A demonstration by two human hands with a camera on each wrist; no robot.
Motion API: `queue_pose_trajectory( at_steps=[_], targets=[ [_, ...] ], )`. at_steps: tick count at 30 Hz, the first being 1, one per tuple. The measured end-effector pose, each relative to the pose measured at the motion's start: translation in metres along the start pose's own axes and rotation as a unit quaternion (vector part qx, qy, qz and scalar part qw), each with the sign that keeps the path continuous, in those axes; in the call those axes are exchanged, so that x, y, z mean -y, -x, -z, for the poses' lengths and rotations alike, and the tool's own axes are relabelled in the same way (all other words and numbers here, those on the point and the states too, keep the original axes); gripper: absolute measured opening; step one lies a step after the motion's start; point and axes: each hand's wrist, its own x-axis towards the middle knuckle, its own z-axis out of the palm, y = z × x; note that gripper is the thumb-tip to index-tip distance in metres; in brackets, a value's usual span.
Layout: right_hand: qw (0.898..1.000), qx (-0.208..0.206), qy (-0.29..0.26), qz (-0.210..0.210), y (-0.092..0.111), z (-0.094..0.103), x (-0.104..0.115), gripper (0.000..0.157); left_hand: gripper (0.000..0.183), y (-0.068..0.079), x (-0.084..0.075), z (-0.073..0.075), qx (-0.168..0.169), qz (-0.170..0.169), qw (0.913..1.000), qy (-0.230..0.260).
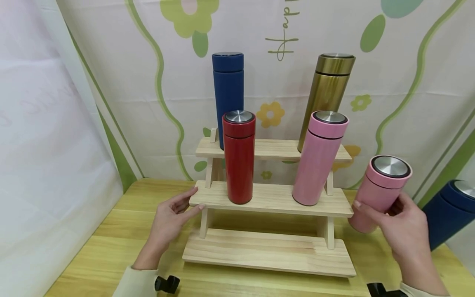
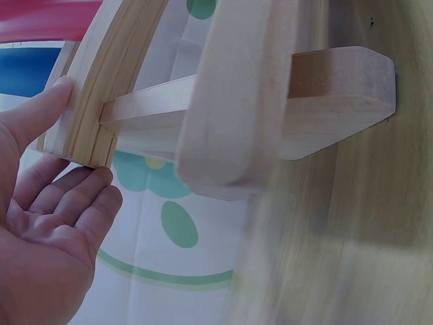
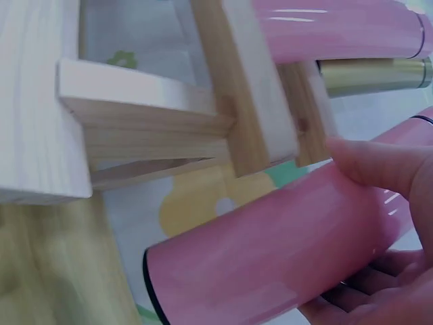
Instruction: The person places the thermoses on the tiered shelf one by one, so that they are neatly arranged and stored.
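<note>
If it swings inward, the pink bottle (image 1: 382,189) which the right hand (image 1: 407,227) grips may knock, beside those fingers, the stand (image 1: 267,251) the left hand (image 1: 168,219) pinches.

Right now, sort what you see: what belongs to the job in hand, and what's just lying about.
Belongs, apparently:
held pink bottle, right fingers round it
rack, left fingers on its end
red bottle, other pink bottle, blue bottle, gold bottle, all on the rack
perhaps far-right blue bottle, off the rack

Just around:
table
backdrop
</note>
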Motion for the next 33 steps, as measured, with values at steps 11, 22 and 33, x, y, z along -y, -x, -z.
queue_pose_trajectory(
  at_steps=[11,22,33],
  targets=[
    [0.999,0.037,-0.013,-0.028,0.005,0.017,-0.007,0.060,0.059,-0.001,0.000,-0.002,-0.001,0.002,1.0000,-0.002],
    [0.990,0.093,-0.103,0.001,0.012,0.030,-0.011,0.044,0.059,0.001,0.000,0.001,0.001,-0.002,1.0000,-0.004],
    [0.985,0.169,-0.034,0.010,0.021,0.034,-0.003,0.046,0.059,0.001,-0.001,0.000,0.002,-0.001,1.0000,0.003]
  ],
)
